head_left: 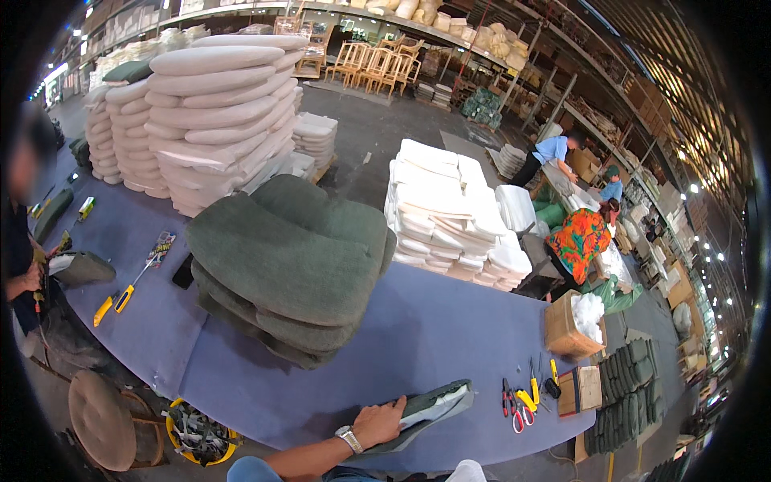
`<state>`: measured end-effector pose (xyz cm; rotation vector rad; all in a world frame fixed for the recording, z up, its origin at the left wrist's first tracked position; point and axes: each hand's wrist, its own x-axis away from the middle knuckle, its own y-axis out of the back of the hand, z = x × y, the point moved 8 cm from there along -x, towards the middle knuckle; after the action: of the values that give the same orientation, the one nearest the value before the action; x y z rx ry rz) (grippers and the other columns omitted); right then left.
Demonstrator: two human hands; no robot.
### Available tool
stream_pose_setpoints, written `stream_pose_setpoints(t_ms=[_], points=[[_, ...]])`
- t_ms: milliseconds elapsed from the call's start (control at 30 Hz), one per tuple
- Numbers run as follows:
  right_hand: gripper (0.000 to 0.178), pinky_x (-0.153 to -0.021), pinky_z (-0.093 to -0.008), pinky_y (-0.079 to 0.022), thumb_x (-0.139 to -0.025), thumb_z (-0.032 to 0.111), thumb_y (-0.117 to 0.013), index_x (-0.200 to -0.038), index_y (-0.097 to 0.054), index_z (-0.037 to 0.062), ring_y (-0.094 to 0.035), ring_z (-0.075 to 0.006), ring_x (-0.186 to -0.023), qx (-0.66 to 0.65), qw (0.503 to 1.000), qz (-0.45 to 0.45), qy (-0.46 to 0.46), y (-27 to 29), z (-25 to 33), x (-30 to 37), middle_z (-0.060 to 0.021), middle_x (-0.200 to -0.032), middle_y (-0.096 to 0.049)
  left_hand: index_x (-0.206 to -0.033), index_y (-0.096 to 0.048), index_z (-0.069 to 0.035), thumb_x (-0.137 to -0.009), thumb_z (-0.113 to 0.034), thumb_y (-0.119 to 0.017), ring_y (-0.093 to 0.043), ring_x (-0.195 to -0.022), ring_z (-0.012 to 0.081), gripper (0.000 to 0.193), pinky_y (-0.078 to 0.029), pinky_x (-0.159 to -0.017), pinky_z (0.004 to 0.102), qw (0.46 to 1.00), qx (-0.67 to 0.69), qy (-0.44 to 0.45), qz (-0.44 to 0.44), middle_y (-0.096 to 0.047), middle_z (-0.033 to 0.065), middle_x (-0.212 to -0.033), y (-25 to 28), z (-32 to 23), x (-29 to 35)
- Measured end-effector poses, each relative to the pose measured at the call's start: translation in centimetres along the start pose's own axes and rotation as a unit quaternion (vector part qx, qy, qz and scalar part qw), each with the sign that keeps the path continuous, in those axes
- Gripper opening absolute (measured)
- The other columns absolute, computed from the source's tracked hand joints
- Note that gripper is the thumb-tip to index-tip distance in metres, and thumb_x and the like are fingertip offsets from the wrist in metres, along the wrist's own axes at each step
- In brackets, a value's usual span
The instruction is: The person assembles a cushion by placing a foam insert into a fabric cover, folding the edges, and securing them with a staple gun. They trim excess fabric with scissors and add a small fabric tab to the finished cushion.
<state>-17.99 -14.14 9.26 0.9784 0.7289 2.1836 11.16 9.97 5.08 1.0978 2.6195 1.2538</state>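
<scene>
A narrow, folded dark green upholstered piece (430,408) with a pale whitish inner side lies at the table's near edge. My left hand (379,424), with a watch on its wrist, rests over the left part of this piece, its fingers bent and gripping it; some fingertips are hidden. My right hand is not in view. Ahead and to the left rises a stack of dark green seat cushions (285,249). Right of the piece lie red-handled scissors (522,414), a yellow-handled screwdriver (534,381) and a yellow cutter (553,371).
The blue-covered table (265,394) carries tall stacks of pale cushions (213,104) at left. White foam pads (442,209) stand beyond its far edge. A carton (572,325) holds white stuffing. A bucket (205,434) and round stool (100,418) stand below left. Other people work at left and right.
</scene>
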Motion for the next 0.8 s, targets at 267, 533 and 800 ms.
stream_pose_setpoints(t_ms=[267, 533, 800], points=[[0.033, -0.059, -0.0298, -0.052, -0.093, 0.029, -0.077, -0.107, -0.068, 0.0007, -0.065, -0.0158, -0.065, -0.046, 0.99, -0.003, 0.137, -1.7, 7.4, -3.4, -0.0091, -0.078, -0.071, -0.151, -0.039, -0.001, -0.095, -0.029, -0.064, -0.071, -0.101, 0.0421, 0.068, -0.055, -0.084, 0.0542, 1.0, 0.022, -0.01, 0.004, -0.068, 0.0243, -0.121, -0.9, -1.1, 0.1], [0.018, -0.053, -0.0317, -0.057, -0.091, 0.01, -0.076, -0.097, -0.066, -0.0031, -0.069, -0.0177, -0.06, -0.166, 0.951, 0.078, 0.248, -4.9, 16.8, -5.7, -0.0111, -0.086, -0.07, -0.153, -0.038, -0.008, -0.092, -0.024, -0.064, -0.07, -0.103, 0.0438, 0.068, -0.055, -0.084, 0.056, 0.999, 0.033, -0.002, -0.036, -0.069, 0.0234, -0.122, -1.4, -0.1, 0.0], [0.025, -0.055, -0.0317, -0.054, -0.095, 0.015, -0.073, -0.111, -0.065, -0.002, -0.066, -0.0173, -0.06, -0.144, 0.926, 0.232, 0.26, -8.8, 23.6, -7.1, -0.0089, -0.079, -0.07, -0.154, -0.041, -0.015, -0.093, -0.027, -0.059, -0.07, -0.104, 0.0426, 0.064, -0.055, -0.087, 0.0549, 0.995, 0.045, 0.085, -0.039, -0.072, 0.0236, -0.115, -0.3, 1.3, 0.8]])
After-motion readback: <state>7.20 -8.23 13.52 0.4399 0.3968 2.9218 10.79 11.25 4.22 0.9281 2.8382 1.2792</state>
